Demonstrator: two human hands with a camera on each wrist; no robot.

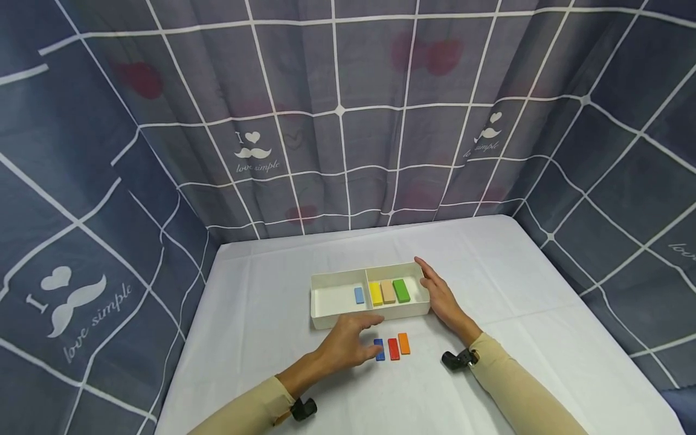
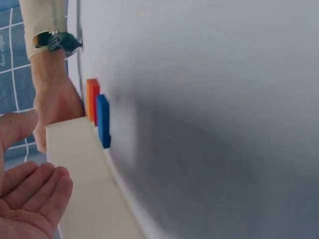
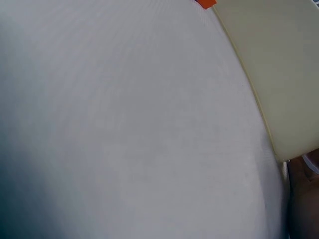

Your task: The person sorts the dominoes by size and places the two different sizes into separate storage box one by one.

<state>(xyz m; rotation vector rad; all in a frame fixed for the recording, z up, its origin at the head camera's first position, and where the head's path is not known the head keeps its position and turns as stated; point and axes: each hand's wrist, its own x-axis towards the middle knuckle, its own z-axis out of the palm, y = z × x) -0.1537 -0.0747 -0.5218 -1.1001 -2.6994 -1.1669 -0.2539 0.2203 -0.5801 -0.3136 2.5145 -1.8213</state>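
A white two-compartment box [image 1: 337, 311] sits on the table. Its left compartment holds a light blue block [image 1: 359, 295]; the right one holds a yellow block [image 1: 376, 294], a tan block [image 1: 388, 292] and a green block [image 1: 401, 290]. In front of it lie a blue block [image 1: 379, 350], a red block [image 1: 394, 349] and an orange block [image 1: 404, 344]. My left hand [image 1: 348, 343] hovers between box and blue block, thumb tip close to that block, fingers spread apart from the thumb and holding nothing. My right hand [image 1: 446, 305] holds the box's right end, thumb over the rim.
A white cloth covers the table [image 1: 261, 290]. Dark checked curtains [image 1: 304, 145] close in the back and both sides. A small black camera is strapped on each wrist, the left-wrist camera [image 1: 303, 409] low over the cloth.
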